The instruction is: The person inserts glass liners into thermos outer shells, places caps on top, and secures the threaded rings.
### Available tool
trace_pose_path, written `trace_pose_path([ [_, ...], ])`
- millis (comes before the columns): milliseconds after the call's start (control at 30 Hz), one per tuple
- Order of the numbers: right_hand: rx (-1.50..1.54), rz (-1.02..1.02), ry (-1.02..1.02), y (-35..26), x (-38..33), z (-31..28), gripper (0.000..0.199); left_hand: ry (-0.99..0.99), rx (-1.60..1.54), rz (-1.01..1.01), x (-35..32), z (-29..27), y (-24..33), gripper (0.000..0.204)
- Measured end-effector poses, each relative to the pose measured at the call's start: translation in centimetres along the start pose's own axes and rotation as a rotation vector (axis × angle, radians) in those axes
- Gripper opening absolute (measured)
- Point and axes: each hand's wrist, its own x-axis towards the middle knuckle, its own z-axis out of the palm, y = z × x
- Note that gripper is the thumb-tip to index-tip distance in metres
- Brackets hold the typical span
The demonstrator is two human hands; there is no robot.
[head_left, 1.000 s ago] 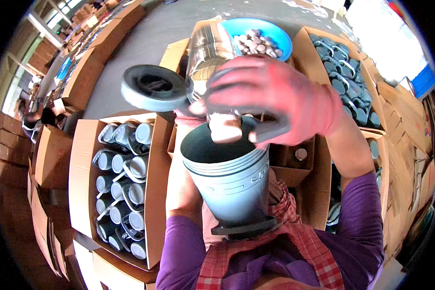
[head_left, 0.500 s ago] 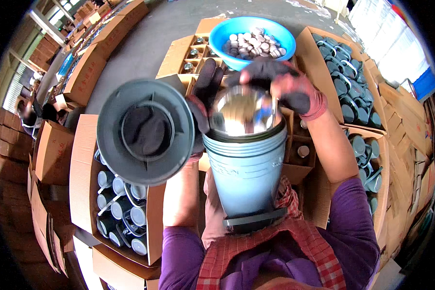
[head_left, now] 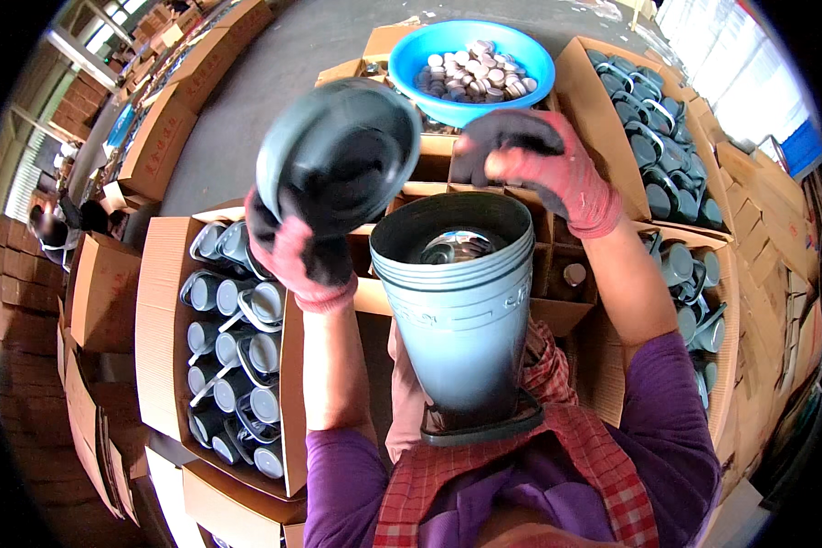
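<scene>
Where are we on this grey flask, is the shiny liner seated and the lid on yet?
Done: the shiny liner sits down inside the grey flask body propped on the lap. In hand: the left hand holds the round lid up beside the mouth; the right hand hovers behind the rim. Left: the lid is not yet on.

Your left hand (head_left: 300, 248), gloved in red and black, is raised with its fingers curled shut in a grip, bare forearm rising from a purple sleeve. Your right hand (head_left: 539, 164), gloved alike, hovers higher and farther out, fingers bent downward, loosely spread, holding nothing, wrist flexed.
</scene>
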Motion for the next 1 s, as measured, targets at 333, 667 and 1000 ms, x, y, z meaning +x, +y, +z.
trace_pose_path([
  [333,0.295,-0.345,0.111,8.0,-1.6,1.4,0.056,-0.856,0.342,0.277,0.6,4.0,1.4,0.05],
  [667,0.192,-0.432,0.21,6.9,-3.1,0.9,0.06,-1.078,0.31,0.344,1.5,5.0,1.7,0.04],
  [1000,0.181,-0.557,0.257,4.7,-3.6,1.7,0.052,-1.045,0.343,0.544,1.1,5.9,2.5,0.037],
])
